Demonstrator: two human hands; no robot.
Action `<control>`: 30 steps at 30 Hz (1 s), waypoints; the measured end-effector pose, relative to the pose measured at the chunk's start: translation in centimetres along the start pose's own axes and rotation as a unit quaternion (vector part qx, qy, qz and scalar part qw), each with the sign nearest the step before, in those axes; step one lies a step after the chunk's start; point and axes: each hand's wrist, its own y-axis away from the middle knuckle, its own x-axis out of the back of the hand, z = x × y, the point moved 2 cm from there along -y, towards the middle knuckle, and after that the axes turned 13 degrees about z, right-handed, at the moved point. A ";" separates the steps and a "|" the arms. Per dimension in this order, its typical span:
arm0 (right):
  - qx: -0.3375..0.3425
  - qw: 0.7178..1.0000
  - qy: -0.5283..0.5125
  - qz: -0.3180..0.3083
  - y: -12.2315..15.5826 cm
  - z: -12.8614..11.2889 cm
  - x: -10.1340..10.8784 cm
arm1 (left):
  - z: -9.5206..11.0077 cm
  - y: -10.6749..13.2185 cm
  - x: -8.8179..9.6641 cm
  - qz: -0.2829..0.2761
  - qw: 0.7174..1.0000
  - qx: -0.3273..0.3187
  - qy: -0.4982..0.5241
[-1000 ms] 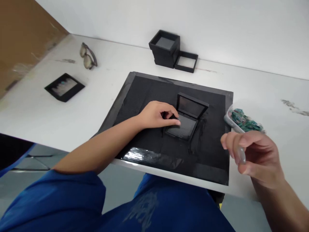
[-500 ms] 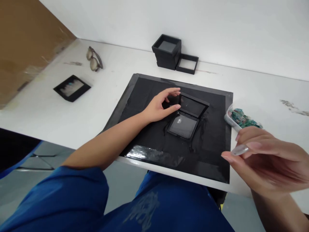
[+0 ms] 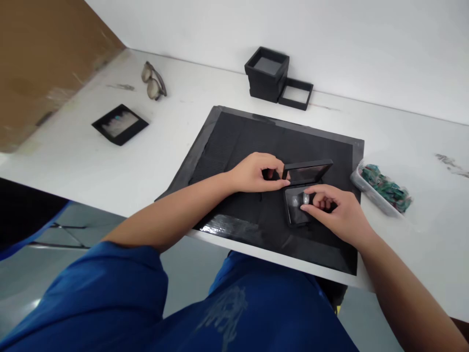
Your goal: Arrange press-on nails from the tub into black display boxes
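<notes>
A black display case (image 3: pixel 297 219) with clear film inside stands open on the black mat, its lid (image 3: pixel 308 174) tilted up. At the lid's left edge, my left hand (image 3: pixel 256 172) grips the frame between thumb and fingers. My right hand (image 3: pixel 339 210) pinches a small, shiny silver press-on nail (image 3: pixel 306 198) between thumb and forefinger, just over the base film. To the left of it, a similar pale nail (image 3: pixel 295 201) shows on the film.
A plastic tub (image 3: pixel 370 191) of teal wrapped pieces sits right of the mat (image 3: pixel 234 142). Behind are stacked black frames (image 3: pixel 266 80) and a single frame (image 3: pixel 309 100). At left lie sunglasses (image 3: pixel 154 89) and a closed black case (image 3: pixel 120 139) with pale pieces.
My right hand has brought the nail from the right foreground down to the case's base. My left hand has closed on the lid's edge, and the case has shifted and turned.
</notes>
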 end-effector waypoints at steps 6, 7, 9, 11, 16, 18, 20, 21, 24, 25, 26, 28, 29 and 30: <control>0.016 0.997 0.068 -0.040 0.1 -0.2 0.1 | 0.2 -0.1 -0.1 -0.041 0.999 -0.033 0.002; 0.009 0.997 0.060 -0.043 0.2 -0.2 0.2 | 0.2 -0.1 -0.2 -0.044 0.998 -0.036 0.003; -0.009 0.998 0.045 -0.044 0.2 -0.2 0.5 | 0.1 -0.1 -0.2 -0.050 0.998 -0.041 0.004; -0.031 0.998 0.037 -0.035 0.2 -0.1 0.5 | 0.0 -0.1 -0.2 -0.051 0.998 -0.042 0.005; -0.066 0.998 0.018 -0.005 0.2 0.2 0.0 | -0.2 -0.2 -0.2 -0.054 0.998 -0.027 0.007; -0.076 0.997 0.012 -0.002 0.2 0.4 -0.1 | -0.2 -0.2 -0.2 -0.058 0.998 -0.018 0.009; -0.085 0.996 0.005 -0.002 0.2 0.5 -0.2 | -0.2 -0.3 -0.2 -0.063 0.998 -0.006 0.008; -0.087 0.996 0.004 -0.004 0.3 0.5 -0.2 | -0.2 -0.3 -0.2 -0.066 0.998 0.000 0.006; -0.042 0.999 0.013 -0.021 0.4 0.1 -0.2 | -0.2 -0.4 -0.2 -0.072 0.997 0.008 0.000; -0.015 0.999 0.018 -0.027 0.5 -0.1 -0.2 | -0.2 -0.4 -0.1 -0.074 0.997 0.007 -0.001; 0.012 0.999 0.022 -0.033 0.6 -0.3 -0.1 | -0.2 -0.4 -0.1 -0.075 0.997 0.006 -0.002; 0.041 0.998 0.028 -0.036 0.6 -0.5 -0.1 | -0.1 -0.3 -0.1 -0.079 0.997 0.002 -0.006; 0.041 0.998 0.035 -0.034 0.6 -0.5 0.0 | -0.1 -0.3 -0.1 -0.081 0.997 0.001 -0.009; 0.034 0.998 0.043 -0.028 0.6 -0.5 0.1 | -0.1 -0.3 -0.1 -0.082 0.997 0.000 -0.011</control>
